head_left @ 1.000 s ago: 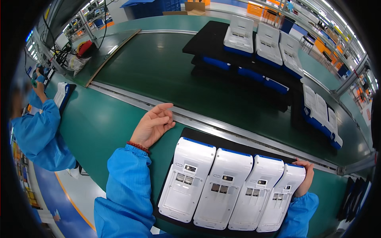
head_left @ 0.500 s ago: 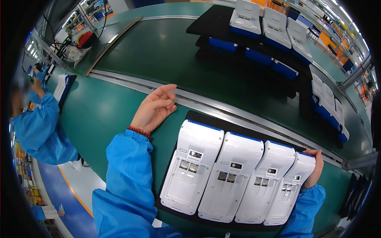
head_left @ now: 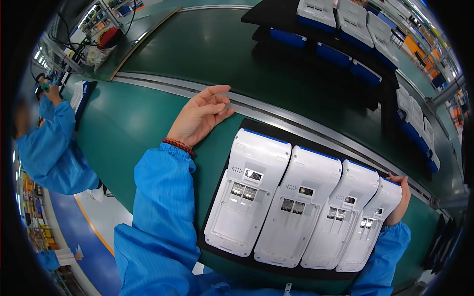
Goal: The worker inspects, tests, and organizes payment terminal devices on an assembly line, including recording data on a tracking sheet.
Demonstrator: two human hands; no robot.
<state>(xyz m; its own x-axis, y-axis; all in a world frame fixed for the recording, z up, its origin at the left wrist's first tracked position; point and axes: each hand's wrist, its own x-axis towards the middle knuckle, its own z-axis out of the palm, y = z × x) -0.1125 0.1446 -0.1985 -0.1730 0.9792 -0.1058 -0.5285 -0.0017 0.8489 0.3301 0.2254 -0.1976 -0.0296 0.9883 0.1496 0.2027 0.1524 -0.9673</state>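
Factory assembly line: green conveyor belt, trays of identical white devices, workers in blue coats.

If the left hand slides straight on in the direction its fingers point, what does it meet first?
The left hand lies flat, fingers pointing toward the metal rail along the belt edge. The fingertips look almost at it already, so probably the rail comes first, then the dark green belt. Depth is uncertain.

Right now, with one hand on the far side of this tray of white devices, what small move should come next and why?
Probably bring the left hand, lying flat on the green table, to the black tray's near left edge: only the right hand grips the tray's other end, and four white devices fill it.
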